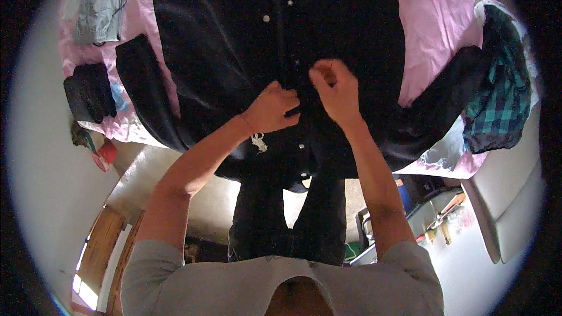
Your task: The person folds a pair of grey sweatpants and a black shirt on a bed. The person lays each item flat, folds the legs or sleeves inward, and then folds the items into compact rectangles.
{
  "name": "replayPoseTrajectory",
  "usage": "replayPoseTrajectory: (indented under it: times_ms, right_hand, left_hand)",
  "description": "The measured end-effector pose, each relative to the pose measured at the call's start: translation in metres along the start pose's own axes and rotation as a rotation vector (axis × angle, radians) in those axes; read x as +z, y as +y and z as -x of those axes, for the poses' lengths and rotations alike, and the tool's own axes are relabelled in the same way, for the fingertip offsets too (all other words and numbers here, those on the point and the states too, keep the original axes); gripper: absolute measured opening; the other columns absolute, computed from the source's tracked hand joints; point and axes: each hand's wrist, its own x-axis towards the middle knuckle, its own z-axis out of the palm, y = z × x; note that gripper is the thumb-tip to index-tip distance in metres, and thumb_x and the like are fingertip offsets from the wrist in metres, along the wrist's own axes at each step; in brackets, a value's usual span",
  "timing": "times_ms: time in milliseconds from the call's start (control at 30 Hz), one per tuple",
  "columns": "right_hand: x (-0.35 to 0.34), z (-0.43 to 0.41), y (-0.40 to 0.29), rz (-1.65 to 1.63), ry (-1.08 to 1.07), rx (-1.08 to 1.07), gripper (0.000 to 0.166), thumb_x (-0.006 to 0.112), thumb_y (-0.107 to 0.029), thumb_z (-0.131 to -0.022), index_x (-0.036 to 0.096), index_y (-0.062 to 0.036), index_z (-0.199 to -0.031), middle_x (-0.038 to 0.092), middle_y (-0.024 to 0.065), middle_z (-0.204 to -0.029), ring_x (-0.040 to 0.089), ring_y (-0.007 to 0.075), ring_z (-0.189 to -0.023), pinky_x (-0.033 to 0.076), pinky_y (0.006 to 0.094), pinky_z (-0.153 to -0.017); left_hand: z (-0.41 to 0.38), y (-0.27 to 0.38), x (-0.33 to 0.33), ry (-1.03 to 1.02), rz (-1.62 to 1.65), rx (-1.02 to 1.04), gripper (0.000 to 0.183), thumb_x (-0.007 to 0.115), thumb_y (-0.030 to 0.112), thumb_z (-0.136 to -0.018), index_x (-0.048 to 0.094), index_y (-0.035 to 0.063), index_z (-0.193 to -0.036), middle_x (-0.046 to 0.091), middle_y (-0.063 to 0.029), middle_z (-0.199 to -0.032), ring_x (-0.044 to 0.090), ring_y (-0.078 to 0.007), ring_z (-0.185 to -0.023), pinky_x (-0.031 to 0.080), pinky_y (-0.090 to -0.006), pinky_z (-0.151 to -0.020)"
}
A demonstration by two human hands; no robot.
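Note:
A black long-sleeved jacket (351,22) with a row of pale round buttons lies spread in front of me, its sleeves out to both sides. My left hand (274,107) is over the middle of the jacket by the button placket (281,30), fingers bent. Whether cloth is pinched in them cannot be made out. To the right of the placket, my right hand (337,90) is curled with thumb and forefinger together, and nothing shows between them. A pale string tassel (259,142) hangs at my left wrist.
Beneath the jacket is a pink bedsheet (434,22). On the left lie a folded grey garment (99,13) and a folded black garment (90,92). A green-and-black checked garment (500,92) lies at the right, touching the jacket's sleeve. Lower right stands a glass-topped table (439,206) bearing small items.

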Motion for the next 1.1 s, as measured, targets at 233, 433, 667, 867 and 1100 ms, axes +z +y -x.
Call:
replayPoseTrajectory:
  times_ms: [233,433,667,867,1100]
  right_hand:
    - [0.028,-0.123,-0.004,0.347,0.198,-0.337,0.044,0.058,-0.018,-0.081,0.045,-0.0016,-0.12,0.038,0.022,-0.127,0.039,0.0371,-0.115,0.035,0.0411,-0.094]
    - [0.035,-0.146,0.026,0.73,0.314,-0.149,0.04,0.065,-0.028,-0.076,0.055,-0.0034,-0.106,0.047,0.0173,-0.115,0.046,0.0339,-0.103,0.039,0.0444,-0.085]
    - [0.016,-0.128,-0.021,0.436,0.349,-0.115,0.026,0.069,-0.023,-0.071,0.058,-0.0037,-0.085,0.057,0.0122,-0.085,0.055,0.029,-0.08,0.046,0.0384,-0.067]
    - [0.022,-0.055,-0.057,-0.156,0.116,-0.116,0.023,0.07,-0.013,-0.069,0.062,-0.0015,-0.088,0.061,0.0139,-0.084,0.06,0.0267,-0.075,0.048,0.0317,-0.067]
    - [0.025,-0.051,-0.06,-0.173,-0.003,-0.139,0.021,0.069,-0.01,-0.071,0.062,0.0005,-0.088,0.058,0.0091,-0.08,0.058,0.0213,-0.074,0.046,0.0285,-0.064]
  left_hand:
    - [-0.038,-0.035,-0.05,-0.334,-0.348,0.187,0.031,0.049,0.034,-0.076,0.062,0.0082,-0.066,0.059,-0.0041,-0.075,0.051,-0.0222,-0.09,0.026,-0.0482,-0.096]
    - [-0.085,-0.117,-0.117,-0.211,-0.566,0.328,0.017,0.057,0.015,-0.066,0.061,0.0087,-0.081,0.057,-0.0051,-0.087,0.049,-0.0231,-0.101,0.018,-0.0506,-0.104]
    - [-0.102,-0.087,-0.176,-0.192,-0.832,0.308,0.019,0.065,0.014,-0.069,0.057,0.0089,-0.085,0.055,-0.0036,-0.082,0.054,-0.0213,-0.086,0.032,-0.0383,-0.099]
    - [-0.036,-0.03,-0.153,-0.014,-0.268,0.108,0.022,0.061,0.005,-0.07,0.058,0.0074,-0.091,0.054,-0.0072,-0.086,0.053,-0.0241,-0.09,0.039,-0.036,-0.089]
    - [-0.004,0.002,-0.152,0.03,-0.485,0.228,0.029,0.058,0.006,-0.064,0.059,0.0092,-0.093,0.055,-0.0043,-0.092,0.054,-0.0197,-0.083,0.043,-0.0345,-0.081]
